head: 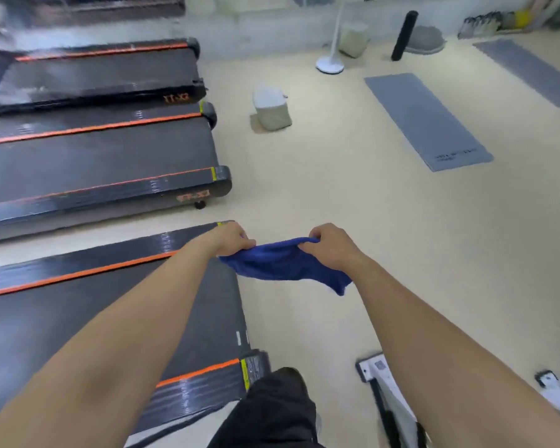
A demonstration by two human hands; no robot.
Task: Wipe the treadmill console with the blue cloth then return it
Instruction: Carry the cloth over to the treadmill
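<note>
Here, the blue cloth [286, 265] is being held out in front of the body, stretched between both hands above the pale floor [353, 202]. One upper corner is being pinched by the left hand [230, 239], whose fingers are curled tightly over the fabric, and the other upper edge is being gripped by the right hand [328, 245], fingers folded down around a bunched fold. The cloth is being kept clear of every surface; it is sagging between the two grips, and a loose corner is hanging lowest beneath the right wrist. Both bare forearms are being extended forward from the bottom of the view.

The cloth is being held just past the rear end of the nearest treadmill [88, 321], whose dark belt and orange side stripes are being crossed by the left forearm. Two more treadmills [104, 150] are being shown beyond it, lined up side by side toward the far wall. No console is being shown from this angle.

Further off on the floor, a grey exercise mat [427, 121] is lying flat, well apart from the hands, and a small pale bag [270, 109] is sitting near the treadmill ends. A white fan stand [330, 59] and an upright black roller [403, 35] are being seen near the back wall. A dark trouser leg [272, 412] is being seen at the bottom edge.
</note>
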